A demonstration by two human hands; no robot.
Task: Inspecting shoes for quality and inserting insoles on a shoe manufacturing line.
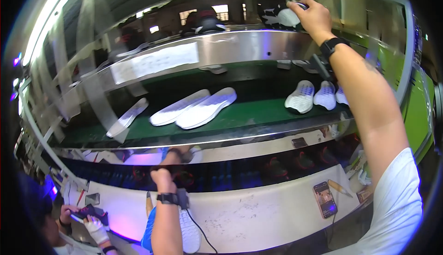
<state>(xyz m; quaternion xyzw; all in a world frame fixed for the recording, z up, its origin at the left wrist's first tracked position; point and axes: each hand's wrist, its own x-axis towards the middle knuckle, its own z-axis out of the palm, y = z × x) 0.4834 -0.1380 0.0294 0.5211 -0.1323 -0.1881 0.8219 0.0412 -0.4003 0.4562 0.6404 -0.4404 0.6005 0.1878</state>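
My right hand (316,17) is raised to the top shelf at the upper right. Its fingers are closed on a dark-and-white piece that looks like a shoe (287,18), partly covered by the hand. Low in the middle, my left hand (164,180) is closed like a fist in front of a dark slot with reddish shapes. Whatever it may hold is hidden. Beneath my left forearm, a white shoe sole (190,232) and something blue (148,229) lie on the white worktop (249,213).
White soles (207,109) lie on a green belt (258,112) behind a metal edge, with more soles (300,97) at its right. A phone (325,199) with a cable and a wooden-handled tool (340,188) rest on the worktop. At lower left, another person's hands hold a dark shoe (94,213).
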